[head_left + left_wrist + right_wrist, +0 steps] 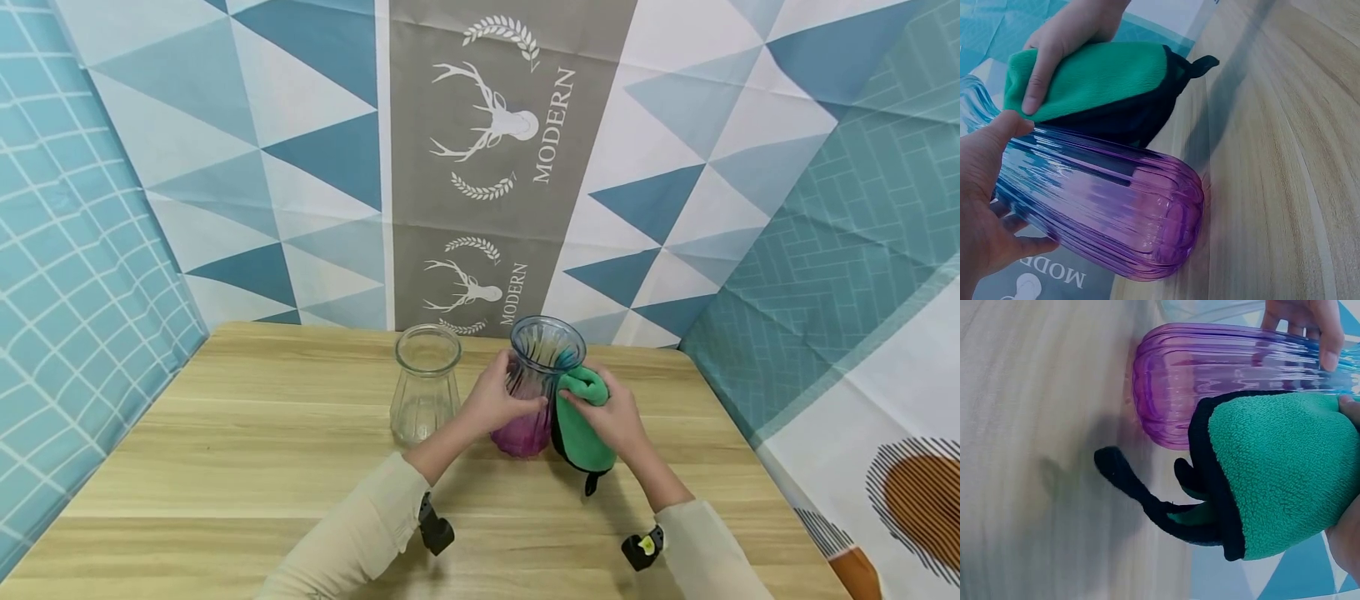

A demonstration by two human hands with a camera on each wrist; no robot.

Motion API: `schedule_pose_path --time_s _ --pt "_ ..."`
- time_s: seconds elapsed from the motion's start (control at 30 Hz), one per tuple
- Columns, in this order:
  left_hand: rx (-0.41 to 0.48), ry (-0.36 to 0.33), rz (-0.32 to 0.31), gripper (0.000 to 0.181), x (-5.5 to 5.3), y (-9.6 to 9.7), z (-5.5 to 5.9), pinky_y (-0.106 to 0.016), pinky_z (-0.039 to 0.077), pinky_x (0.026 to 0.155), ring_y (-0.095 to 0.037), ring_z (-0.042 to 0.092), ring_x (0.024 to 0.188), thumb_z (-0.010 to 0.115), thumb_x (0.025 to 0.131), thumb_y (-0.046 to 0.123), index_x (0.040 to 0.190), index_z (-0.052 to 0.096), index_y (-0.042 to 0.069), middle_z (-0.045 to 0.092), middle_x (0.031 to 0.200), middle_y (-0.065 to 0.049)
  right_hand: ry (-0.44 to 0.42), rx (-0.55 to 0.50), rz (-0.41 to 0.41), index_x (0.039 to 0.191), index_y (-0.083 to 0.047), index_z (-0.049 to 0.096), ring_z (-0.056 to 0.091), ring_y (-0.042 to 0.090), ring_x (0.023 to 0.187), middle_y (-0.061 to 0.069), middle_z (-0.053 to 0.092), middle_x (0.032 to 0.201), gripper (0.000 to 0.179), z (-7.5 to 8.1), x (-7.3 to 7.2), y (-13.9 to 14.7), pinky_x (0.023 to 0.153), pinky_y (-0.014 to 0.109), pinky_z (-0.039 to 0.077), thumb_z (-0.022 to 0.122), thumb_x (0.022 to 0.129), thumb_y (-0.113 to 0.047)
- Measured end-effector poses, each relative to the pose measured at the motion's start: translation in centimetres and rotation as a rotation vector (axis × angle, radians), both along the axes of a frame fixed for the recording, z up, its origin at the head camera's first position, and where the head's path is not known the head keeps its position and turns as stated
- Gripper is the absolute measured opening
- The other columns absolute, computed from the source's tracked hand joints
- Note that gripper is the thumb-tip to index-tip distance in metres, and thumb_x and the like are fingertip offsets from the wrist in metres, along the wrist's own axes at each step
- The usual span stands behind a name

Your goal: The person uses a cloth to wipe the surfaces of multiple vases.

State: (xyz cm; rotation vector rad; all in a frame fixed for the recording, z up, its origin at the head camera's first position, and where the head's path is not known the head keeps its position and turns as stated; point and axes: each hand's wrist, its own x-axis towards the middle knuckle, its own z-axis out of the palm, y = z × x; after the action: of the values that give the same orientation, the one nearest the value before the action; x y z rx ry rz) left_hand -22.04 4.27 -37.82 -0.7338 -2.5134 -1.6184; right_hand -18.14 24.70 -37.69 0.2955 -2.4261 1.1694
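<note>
A ribbed glass vase (523,435), blue at its flared rim and fading to purple at the base, stands on the wooden table. My left hand (497,398) grips it around the narrow upper part, thumb on the near side. In my right hand (617,417) is a green towelling cloth (587,437) with a black border and a black hanging loop. The cloth lies along the vase's right side, its top folded up near the rim. From the right wrist view, the green cloth (1285,475) overlaps part of the purple vase (1172,375).
To the left of the coloured vase stands a clear ribbed glass vase (425,408). Behind the wooden table (247,467) hangs a patterned curtain (315,167) with triangles and deer heads. Each wrist carries a small black camera (435,527).
</note>
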Motion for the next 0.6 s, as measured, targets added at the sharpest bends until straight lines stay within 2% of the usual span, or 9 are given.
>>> schedule_pose_path --time_s 0.37,0.6 --pt "-0.011 -0.007 -0.003 0.070 -0.1 -0.1 0.1 -0.044 0.043 0.101 -0.029 0.051 0.118 0.078 0.071 0.030 0.126 0.043 0.005 0.055 0.123 -0.015 -0.036 0.033 0.066 0.127 -0.009 0.056 0.055 0.035 0.117 0.018 0.058 0.128 0.053 -2.0 0.1 0.5 0.094 0.051 0.048 0.076 0.077 -0.013" --pt "-0.011 -0.015 -0.011 0.070 -0.1 -0.2 0.1 -0.045 0.043 0.102 -0.029 0.050 0.120 0.078 0.072 0.030 0.127 0.042 0.005 0.054 0.125 -0.015 -0.078 0.094 0.054 0.127 -0.010 0.056 0.057 0.034 0.114 0.016 0.060 0.126 0.054 -3.4 0.0 0.8 0.092 0.050 0.049 0.076 0.077 -0.014"
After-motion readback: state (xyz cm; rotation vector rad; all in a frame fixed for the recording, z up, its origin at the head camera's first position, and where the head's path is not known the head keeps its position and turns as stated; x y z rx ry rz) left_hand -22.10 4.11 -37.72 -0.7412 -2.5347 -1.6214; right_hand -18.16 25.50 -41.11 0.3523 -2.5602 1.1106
